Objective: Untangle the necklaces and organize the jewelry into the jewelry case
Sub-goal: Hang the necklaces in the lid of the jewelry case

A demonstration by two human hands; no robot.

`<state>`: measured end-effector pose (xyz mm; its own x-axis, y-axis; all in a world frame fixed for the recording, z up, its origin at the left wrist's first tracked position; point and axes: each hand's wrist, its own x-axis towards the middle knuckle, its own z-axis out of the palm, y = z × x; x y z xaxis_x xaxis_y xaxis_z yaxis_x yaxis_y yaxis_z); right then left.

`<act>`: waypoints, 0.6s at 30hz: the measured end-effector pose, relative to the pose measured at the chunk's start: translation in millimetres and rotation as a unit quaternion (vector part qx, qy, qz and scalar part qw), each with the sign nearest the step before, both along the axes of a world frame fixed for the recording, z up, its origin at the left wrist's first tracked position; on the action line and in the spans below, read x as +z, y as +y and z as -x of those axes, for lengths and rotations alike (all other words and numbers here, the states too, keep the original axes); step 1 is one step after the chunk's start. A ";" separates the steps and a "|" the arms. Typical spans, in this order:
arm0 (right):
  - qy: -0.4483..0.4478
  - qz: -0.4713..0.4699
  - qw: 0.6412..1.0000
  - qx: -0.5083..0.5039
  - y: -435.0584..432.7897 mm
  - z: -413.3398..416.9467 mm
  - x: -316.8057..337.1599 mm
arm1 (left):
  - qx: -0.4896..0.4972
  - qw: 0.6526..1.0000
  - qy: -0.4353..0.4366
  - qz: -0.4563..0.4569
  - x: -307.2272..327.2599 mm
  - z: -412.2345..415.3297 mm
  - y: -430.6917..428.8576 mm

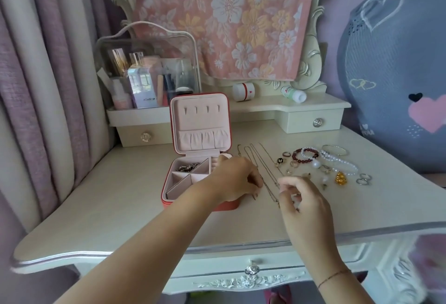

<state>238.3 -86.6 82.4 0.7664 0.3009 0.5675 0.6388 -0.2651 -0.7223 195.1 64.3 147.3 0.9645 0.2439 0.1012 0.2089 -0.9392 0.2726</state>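
Necklaces (260, 158) lay stretched in separate lines on the table (120, 207) beside the open case (200, 120), likely so none re-knotted, while our right hand (301, 197) pinched one chain's end and our left hand (231, 180) curled over another, grip unclear.

Jewelry tally on the dressing table (120, 207)

One open jewelry case (200, 122) stood toward the table's back edge. Beside it lay at least three thin chain necklaces (263, 168), then one red bead bracelet (304, 156), one thin bangle (335, 150), one gold pendant (340, 178) and two silver rings (364, 179) toward the right edge. The smaller rings were too tiny to count.
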 end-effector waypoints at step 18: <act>0.671 -0.179 0.626 0.355 99.5 4.5 87.6 | 0.077 0.830 -0.347 0.429 14.9 67.3 47.1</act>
